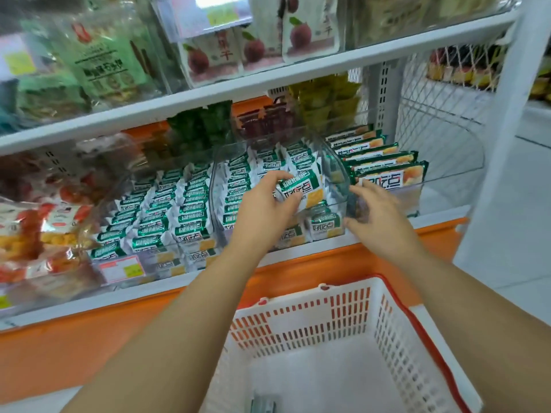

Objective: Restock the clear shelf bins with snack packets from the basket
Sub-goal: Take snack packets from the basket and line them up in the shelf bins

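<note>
packet tilted over the bin, between the two hands

the left hand (265, 201) pinches one green-and-white snack packet (302, 189) by its left end, fingers curled round it. the packet's long axis runs from that hand up and rightward, toward the right hand (377, 211), over the front of the clear bin (338, 177). the right hand is at the bin's front right corner, thumb and fingers apart; blur hides whether it grips the wall. the left hand, already holding, looks set to lower the packet. the basket (298, 317) sits beneath both forearms.
</note>
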